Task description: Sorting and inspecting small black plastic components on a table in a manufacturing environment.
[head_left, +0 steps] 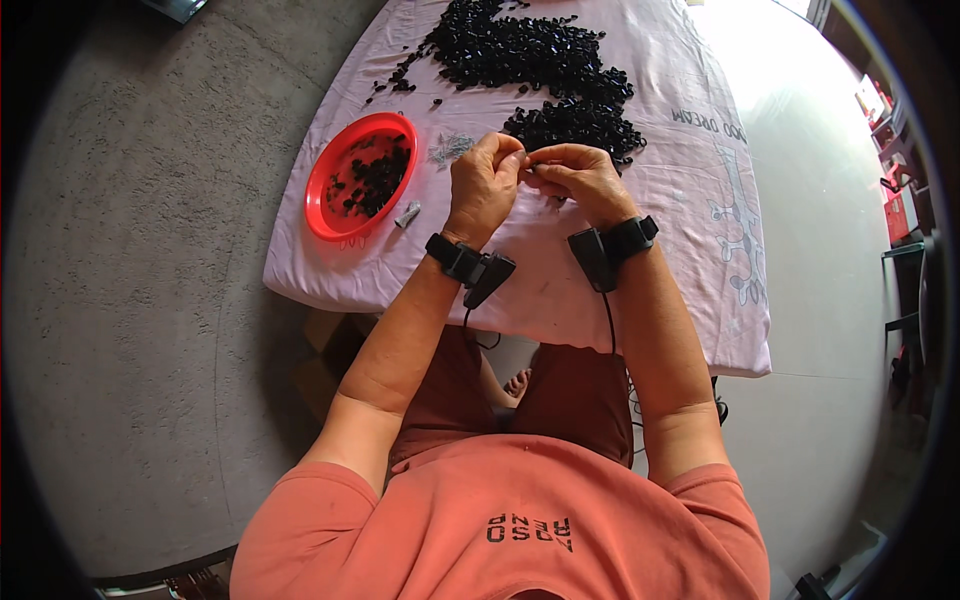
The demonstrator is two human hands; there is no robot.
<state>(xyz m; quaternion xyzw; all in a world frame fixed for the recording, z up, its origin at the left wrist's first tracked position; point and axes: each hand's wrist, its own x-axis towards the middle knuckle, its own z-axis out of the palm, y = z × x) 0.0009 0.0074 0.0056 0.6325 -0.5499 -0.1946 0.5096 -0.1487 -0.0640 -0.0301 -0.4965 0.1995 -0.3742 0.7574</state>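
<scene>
My left hand (484, 185) and my right hand (588, 182) meet over the table, fingertips pinched together. Between them is a small dark piece (531, 166), mostly hidden by the fingers; its kind is too small to make out. Just beyond the hands lies a large heap of small black plastic pieces (570, 125), running back to the far end. Left of my left hand a red basin (314, 190) holds more black pieces (378, 185). A scatter of thin silvery bits (452, 149) lies between the basin and my left hand.
A pale pink cloth (690, 200) with printed figures covers the table. Near the basin lies a small silvery cylinder (408, 215). Black devices are strapped to my left wrist (470, 266) and right wrist (610, 250), their cables hanging toward my lap. Red items (900, 212) stand far right.
</scene>
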